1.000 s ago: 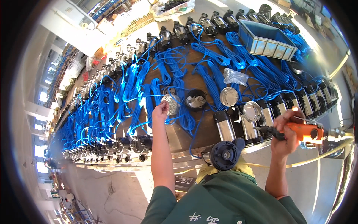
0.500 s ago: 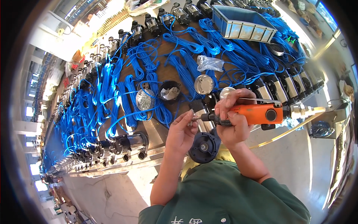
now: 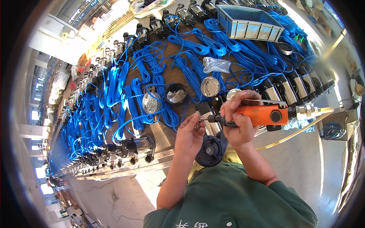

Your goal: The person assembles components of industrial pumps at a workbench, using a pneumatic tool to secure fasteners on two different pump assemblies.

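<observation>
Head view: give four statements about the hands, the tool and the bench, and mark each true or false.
1. The right hand grips an orange power screwdriver. True.
2. The left hand rests on the blue crate. False: its fingers are at the tool's tip; the crate sits at the far edge of the bench.
3. Blue cables lie in coils across the bench. True.
4. The black round part lies inside the crate. False: it sits at the near edge, below the hands.

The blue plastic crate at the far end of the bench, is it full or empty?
Looks empty: the blue plastic crate shows only bare blue inner walls and floor; its near corner is hidden.
</observation>
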A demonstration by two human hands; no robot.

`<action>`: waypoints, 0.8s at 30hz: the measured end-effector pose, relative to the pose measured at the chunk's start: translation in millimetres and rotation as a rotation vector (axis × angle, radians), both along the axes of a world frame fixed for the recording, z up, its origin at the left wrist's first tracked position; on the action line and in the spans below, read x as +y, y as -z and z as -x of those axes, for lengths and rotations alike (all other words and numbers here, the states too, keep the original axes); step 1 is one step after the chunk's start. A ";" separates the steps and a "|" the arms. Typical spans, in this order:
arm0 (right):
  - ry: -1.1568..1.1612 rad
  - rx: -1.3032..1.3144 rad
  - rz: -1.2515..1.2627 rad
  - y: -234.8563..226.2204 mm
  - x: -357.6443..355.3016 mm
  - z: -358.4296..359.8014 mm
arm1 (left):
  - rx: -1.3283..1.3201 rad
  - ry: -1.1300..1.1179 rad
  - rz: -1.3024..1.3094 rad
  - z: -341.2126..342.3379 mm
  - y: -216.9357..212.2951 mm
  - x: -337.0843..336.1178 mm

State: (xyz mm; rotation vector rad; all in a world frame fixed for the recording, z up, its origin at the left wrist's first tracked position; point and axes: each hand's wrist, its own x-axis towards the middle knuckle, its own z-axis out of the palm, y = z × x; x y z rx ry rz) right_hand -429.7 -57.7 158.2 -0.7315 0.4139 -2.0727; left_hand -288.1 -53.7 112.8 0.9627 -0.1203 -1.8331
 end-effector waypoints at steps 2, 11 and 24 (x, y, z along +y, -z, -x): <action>0.007 -0.001 -0.003 1.1 0.4 1.2 | 0.024 -0.003 -0.001 1.1 -0.3 -1.3; 0.005 -0.003 -0.008 5.5 0.8 3.4 | -0.050 -0.041 0.041 6.3 -1.3 0.9; -0.111 0.054 -0.051 12.4 7.7 2.9 | -0.678 0.412 0.253 -20.2 0.9 -3.7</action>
